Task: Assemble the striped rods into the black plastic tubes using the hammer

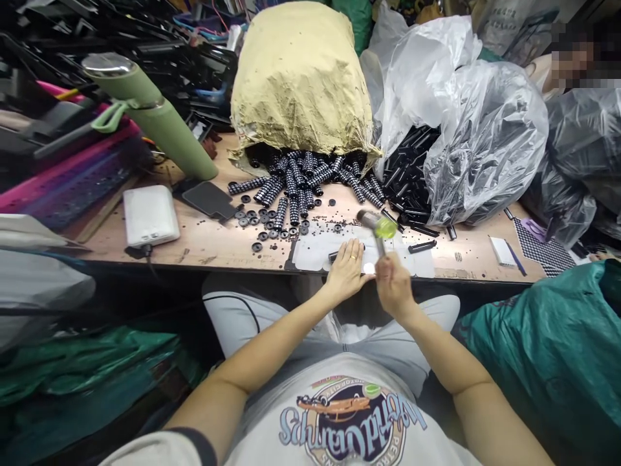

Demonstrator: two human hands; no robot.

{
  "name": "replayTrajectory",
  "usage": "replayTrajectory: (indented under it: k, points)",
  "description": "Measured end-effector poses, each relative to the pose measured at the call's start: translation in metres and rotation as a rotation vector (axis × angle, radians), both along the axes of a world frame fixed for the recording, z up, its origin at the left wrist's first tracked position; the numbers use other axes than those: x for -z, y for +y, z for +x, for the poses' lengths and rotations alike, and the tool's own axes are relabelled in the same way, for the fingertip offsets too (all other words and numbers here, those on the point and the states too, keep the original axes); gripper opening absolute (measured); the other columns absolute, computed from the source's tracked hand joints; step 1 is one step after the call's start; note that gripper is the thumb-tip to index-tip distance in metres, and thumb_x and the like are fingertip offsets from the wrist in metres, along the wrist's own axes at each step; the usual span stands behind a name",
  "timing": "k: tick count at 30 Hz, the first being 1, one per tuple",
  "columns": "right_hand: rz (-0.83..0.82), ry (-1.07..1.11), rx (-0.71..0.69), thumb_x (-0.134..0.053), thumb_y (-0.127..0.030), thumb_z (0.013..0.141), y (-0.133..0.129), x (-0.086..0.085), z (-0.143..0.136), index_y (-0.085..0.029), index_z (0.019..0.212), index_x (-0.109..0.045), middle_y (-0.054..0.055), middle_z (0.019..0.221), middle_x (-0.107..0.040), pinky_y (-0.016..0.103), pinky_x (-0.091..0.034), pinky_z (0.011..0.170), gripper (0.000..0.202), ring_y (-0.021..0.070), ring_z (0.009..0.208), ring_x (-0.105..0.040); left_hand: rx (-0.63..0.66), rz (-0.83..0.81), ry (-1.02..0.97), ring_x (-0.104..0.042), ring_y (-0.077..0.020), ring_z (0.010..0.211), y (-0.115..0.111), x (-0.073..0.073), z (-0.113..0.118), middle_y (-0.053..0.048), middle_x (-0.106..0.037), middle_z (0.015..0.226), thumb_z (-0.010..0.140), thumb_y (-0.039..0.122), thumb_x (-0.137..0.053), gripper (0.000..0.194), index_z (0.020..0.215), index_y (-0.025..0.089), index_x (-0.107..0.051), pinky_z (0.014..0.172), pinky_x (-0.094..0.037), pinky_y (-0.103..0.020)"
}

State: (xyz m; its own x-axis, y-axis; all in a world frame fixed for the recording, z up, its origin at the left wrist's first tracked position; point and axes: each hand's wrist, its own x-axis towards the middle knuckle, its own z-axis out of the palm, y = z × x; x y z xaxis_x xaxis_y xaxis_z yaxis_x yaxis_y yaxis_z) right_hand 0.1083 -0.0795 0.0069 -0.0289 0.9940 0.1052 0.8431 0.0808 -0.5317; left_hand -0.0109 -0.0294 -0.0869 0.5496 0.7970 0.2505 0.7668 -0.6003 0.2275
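Observation:
My right hand (394,285) is wrapped round the handle of a hammer (378,224) with a yellow-green face, raised over the bench edge and slightly blurred. My left hand (347,268), with a ring on one finger, rests over a short black tube (332,257) on a whitish mat (310,252). Its fingers cover most of that tube and hold it down. Right of the hammer lies another black tube (422,246) on the mat. Beyond my hands, a heap of black ridged rollers (294,181) spills from a yellowish sack (301,71). Several small black discs (257,246) lie scattered nearby.
Black tubes (412,168) pour from a clear plastic bag (485,129) at the back right. A green bottle (165,123), a white power bank (151,217) and a dark phone-like slab (208,199) stand left. Green sacks (557,343) flank my legs. Another person is partly visible far right.

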Motion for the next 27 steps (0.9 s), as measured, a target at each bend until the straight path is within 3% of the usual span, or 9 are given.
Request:
replayTrajectory:
  k: [5, 9, 14, 16, 17, 19, 23, 25, 27]
  points:
    - [-0.294, -0.288, -0.167, -0.028, -0.037, 0.100, 0.007, 0.016, -0.016, -0.019, 0.106, -0.053, 0.007, 0.081, -0.069, 0.027, -0.036, 0.058, 0.032, 0.0211, 0.066, -0.064, 0.049, -0.003, -0.066, -0.036, -0.0326, 0.134, 0.011, 0.004, -0.003, -0.026, -0.045, 0.138, 0.088, 0.020, -0.040, 0.054, 0.137, -0.001, -0.040, 0.108, -0.030, -0.049]
    - [-0.198, -0.298, -0.014, -0.021, -0.037, 0.102, 0.017, 0.012, 0.005, -0.020, 0.096, -0.053, 0.005, 0.077, -0.067, 0.026, -0.032, 0.059, 0.037, 0.0196, 0.069, -0.063, -0.061, -0.110, -0.080, -0.058, -0.0289, 0.103, 0.016, -0.011, -0.005, -0.020, -0.063, 0.105, 0.089, 0.013, -0.039, 0.036, 0.120, 0.007, -0.057, 0.087, -0.047, -0.043]
    - [-0.156, -0.408, 0.187, -0.029, -0.038, 0.101, 0.033, 0.029, 0.044, -0.018, 0.093, -0.055, 0.008, 0.090, -0.064, 0.026, -0.031, 0.061, 0.034, 0.0174, 0.075, -0.059, 0.150, -0.219, -0.128, -0.060, -0.0265, 0.086, 0.021, -0.040, -0.001, -0.012, -0.064, 0.087, 0.090, 0.033, -0.051, 0.028, 0.103, 0.014, -0.066, 0.074, -0.049, -0.037]
    - [-0.147, -0.456, 0.213, -0.033, -0.038, 0.100, 0.037, 0.042, 0.054, -0.017, 0.092, -0.057, 0.009, 0.094, -0.062, 0.027, -0.034, 0.064, 0.033, 0.0186, 0.080, -0.058, 0.013, -0.189, -0.183, -0.059, -0.0269, 0.088, 0.049, -0.049, 0.004, -0.015, -0.063, 0.092, 0.092, 0.026, -0.044, 0.031, 0.112, 0.012, -0.062, 0.075, -0.049, -0.038]
    - [-0.129, -0.472, 0.207, -0.035, -0.038, 0.099, 0.039, 0.047, 0.057, -0.016, 0.091, -0.058, 0.010, 0.095, -0.062, 0.027, -0.035, 0.067, 0.033, 0.0196, 0.084, -0.056, -0.088, -0.140, -0.190, -0.058, -0.0283, 0.092, 0.069, -0.051, 0.006, -0.017, -0.062, 0.097, 0.092, 0.018, -0.040, 0.033, 0.118, 0.009, -0.059, 0.076, -0.048, -0.040]
    - [-0.072, -0.486, 0.178, -0.040, -0.038, 0.097, 0.044, 0.052, 0.061, -0.015, 0.092, -0.059, 0.011, 0.097, -0.061, 0.029, -0.038, 0.074, 0.030, 0.0217, 0.092, -0.054, -0.166, -0.027, -0.168, -0.052, -0.0318, 0.109, 0.116, -0.052, 0.009, -0.022, -0.057, 0.116, 0.085, 0.002, -0.036, 0.044, 0.125, 0.010, -0.054, 0.084, -0.045, -0.046]
    - [0.013, -0.505, 0.181, -0.042, -0.025, 0.096, 0.070, 0.047, 0.067, -0.014, 0.103, -0.059, 0.013, 0.106, -0.061, 0.033, -0.036, 0.083, 0.022, 0.0245, 0.101, -0.049, 0.052, 0.089, -0.123, -0.032, -0.0316, 0.134, 0.195, -0.040, 0.012, -0.017, -0.043, 0.140, 0.083, 0.001, -0.040, 0.034, 0.104, 0.015, -0.064, 0.105, -0.027, -0.055]
    - [-0.002, -0.529, 0.171, -0.039, -0.016, 0.094, 0.089, 0.044, 0.073, -0.013, 0.104, -0.060, 0.014, 0.108, -0.062, 0.036, -0.035, 0.084, 0.023, 0.0261, 0.104, -0.048, 0.148, 0.099, -0.096, -0.030, -0.0306, 0.135, 0.212, -0.034, 0.013, -0.017, -0.044, 0.140, 0.084, 0.003, -0.041, 0.028, 0.095, 0.014, -0.065, 0.107, -0.023, -0.054]
    - [-0.037, -0.533, 0.153, -0.035, -0.009, 0.092, 0.105, 0.043, 0.079, -0.012, 0.101, -0.062, 0.016, 0.104, -0.065, 0.039, -0.034, 0.085, 0.029, 0.0275, 0.104, -0.048, 0.182, 0.108, -0.085, -0.034, -0.0287, 0.133, 0.214, -0.032, 0.014, -0.017, -0.050, 0.133, 0.084, 0.003, -0.041, 0.028, 0.093, 0.015, -0.064, 0.108, -0.023, -0.053]
